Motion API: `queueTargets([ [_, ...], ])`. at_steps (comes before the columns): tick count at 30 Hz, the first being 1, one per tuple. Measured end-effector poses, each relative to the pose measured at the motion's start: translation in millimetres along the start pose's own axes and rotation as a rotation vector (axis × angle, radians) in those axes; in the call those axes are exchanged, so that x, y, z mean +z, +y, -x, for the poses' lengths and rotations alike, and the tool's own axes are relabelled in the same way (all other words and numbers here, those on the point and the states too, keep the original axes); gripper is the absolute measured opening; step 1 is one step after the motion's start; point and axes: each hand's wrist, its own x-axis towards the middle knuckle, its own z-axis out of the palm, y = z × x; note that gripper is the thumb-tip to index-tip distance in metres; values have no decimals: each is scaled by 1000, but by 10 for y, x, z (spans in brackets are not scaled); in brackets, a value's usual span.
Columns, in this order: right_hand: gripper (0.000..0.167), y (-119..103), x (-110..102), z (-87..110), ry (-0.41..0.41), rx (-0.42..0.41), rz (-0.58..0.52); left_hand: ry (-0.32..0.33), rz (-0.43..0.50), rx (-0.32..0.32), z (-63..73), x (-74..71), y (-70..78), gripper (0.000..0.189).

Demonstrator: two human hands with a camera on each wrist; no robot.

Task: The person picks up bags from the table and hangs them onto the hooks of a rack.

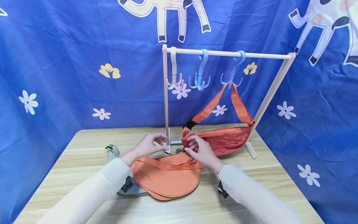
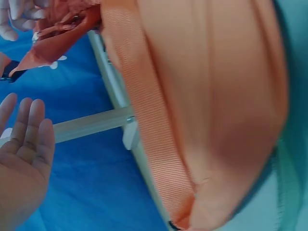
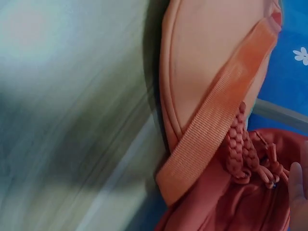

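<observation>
An orange waist bag point(image 1: 167, 182) lies on the table, its flat strap point(image 1: 173, 165) running across the top. Just behind its left part is my left hand point(image 1: 148, 145), fingers relaxed and apart from the thumb; in the left wrist view that palm point(image 2: 24, 163) shows nothing held. A red waist bag point(image 1: 223, 140) hangs by its orange strap point(image 1: 240, 107) from the right blue hook point(image 1: 232, 71). My right hand point(image 1: 203, 152) is in front of this bag's left end, near a braided red cord point(image 3: 237, 144), fingers loosely bent. Whether it touches the bag is unclear.
A grey-blue bag point(image 1: 135, 188) lies partly under the orange one. The wooden rack point(image 1: 268, 88) carries a white hook point(image 1: 174, 70) and another blue hook point(image 1: 202, 70) on its rail. A blue patterned curtain point(image 1: 70, 62) stands behind the table point(image 1: 75, 161).
</observation>
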Motion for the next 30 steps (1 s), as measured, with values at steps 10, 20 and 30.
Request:
queueTargets([
  [10, 35, 97, 176, 68, -49, -16, -68, -37, 58, -8, 130, 91, -164, 36],
  [20, 40, 199, 341, 137, -126, -53, -96, -74, 53, -55, 259, 214, -282, 37],
  [30, 41, 264, 434, 194, -224, -29, -84, -119, 40, -57, 336, 307, -379, 42],
])
